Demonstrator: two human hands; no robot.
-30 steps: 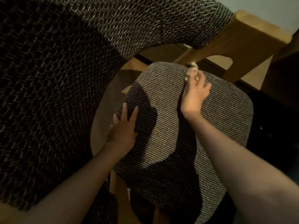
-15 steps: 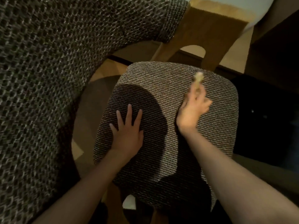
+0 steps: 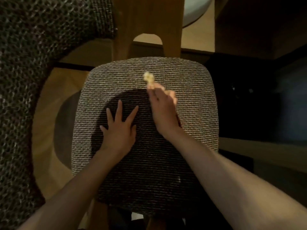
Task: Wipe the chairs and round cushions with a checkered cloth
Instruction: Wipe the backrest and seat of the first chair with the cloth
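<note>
Head view: left hand [image 3: 119,130] lies spread flat on the woven seat cushion [image 3: 191,97], bracing it; right hand [image 3: 163,110] pinches a small, blurred wad, likely the checkered cloth [image 3: 148,78], over the cushion's far half. Opening it flat would probably wipe better.

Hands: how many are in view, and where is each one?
2. The left hand lies flat, fingers spread, on the woven seat cushion; the right hand, to its right, pinches a small pale cloth.

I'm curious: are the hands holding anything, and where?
The right hand pinches a pale cloth by its near end. The left hand lies flat on the seat, holding nothing.
</note>
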